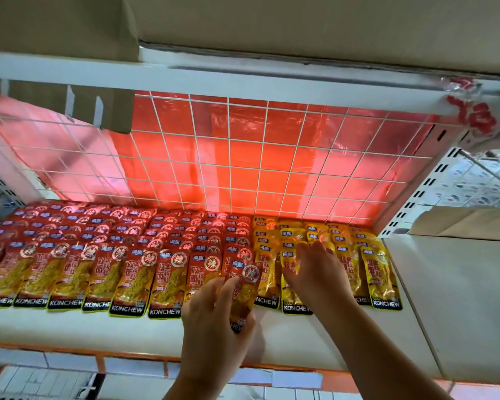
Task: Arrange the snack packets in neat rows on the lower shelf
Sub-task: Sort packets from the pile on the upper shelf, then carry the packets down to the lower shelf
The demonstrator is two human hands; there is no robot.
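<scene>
Left hand point(214, 310) grips red packet point(243, 290); right hand point(315, 272) presses yellow packets point(378, 272).

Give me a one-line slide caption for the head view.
Restocking: the left hand holds a red packet at the shelf front while the right hand spreads over the yellow packets.

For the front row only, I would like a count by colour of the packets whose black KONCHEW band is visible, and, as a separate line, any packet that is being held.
Red packets lying, band visible: 6
Yellow packets lying, band visible: 4
Held red packet in the left grip: 1
Total: 11
</scene>
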